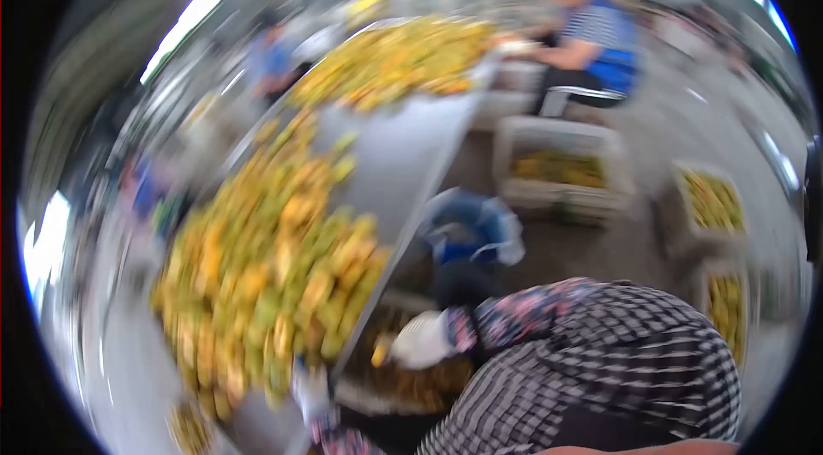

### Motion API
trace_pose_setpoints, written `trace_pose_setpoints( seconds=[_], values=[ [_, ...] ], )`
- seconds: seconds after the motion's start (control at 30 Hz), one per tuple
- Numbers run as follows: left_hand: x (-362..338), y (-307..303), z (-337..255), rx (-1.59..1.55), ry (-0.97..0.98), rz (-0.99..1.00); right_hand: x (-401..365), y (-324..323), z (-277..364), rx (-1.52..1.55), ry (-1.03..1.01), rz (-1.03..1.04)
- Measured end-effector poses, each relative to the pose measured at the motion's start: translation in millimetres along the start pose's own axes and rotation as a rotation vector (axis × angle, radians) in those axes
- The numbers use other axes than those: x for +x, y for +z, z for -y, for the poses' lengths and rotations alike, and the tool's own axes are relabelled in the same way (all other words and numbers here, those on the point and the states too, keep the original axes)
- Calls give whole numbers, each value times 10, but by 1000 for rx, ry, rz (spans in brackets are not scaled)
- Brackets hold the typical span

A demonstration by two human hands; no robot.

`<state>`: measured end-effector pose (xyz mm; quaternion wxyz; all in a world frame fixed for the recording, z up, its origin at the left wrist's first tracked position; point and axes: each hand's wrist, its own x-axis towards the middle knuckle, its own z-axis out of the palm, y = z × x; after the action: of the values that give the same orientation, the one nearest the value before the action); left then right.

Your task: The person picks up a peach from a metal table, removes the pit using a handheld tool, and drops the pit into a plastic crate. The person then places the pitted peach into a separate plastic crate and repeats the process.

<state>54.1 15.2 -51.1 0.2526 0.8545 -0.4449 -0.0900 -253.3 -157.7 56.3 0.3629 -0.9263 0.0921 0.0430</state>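
My right hand [420, 341], in a white glove below a dark floral sleeve, pinches a small yellow-orange piece [380, 350]. It is over a container [441, 386] of brownish pieces beside the metal table [399, 142]. My left hand [313, 393], also in a pale glove, is at the table's near edge by a big heap of yellow and green produce [266, 284]. Motion blur hides its fingers, and whether it holds anything cannot be made out.
A co-worker [591, 44] in blue sits at the table's far right; another person [270, 56] is at its far left. A blue-lined bucket [471, 228] stands beside the table. Crates [561, 189] of yellow-green produce are on the floor at the right.
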Motion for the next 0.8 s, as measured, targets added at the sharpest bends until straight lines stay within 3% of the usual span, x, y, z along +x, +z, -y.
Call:
trace_pose_setpoints(
  seconds=[0.07,0.13,0.3,0.5,0.8],
  values=[
    [21,144,3,243,130,-64,-26,128,-137,-23,25,-80],
    [238,368,-543,223,214,-71,-122,134,-145,11,-31,-284],
    [597,768,-1744,134,439,8,-187,-47,-64,-41,133,-303],
    [316,1269,-2941,84,616,109,-836,-111,-188,-23,172,-368],
    [47,1447,-3616,75,771,202,-1254,-202,-109,-49,208,-427]
  ],
)
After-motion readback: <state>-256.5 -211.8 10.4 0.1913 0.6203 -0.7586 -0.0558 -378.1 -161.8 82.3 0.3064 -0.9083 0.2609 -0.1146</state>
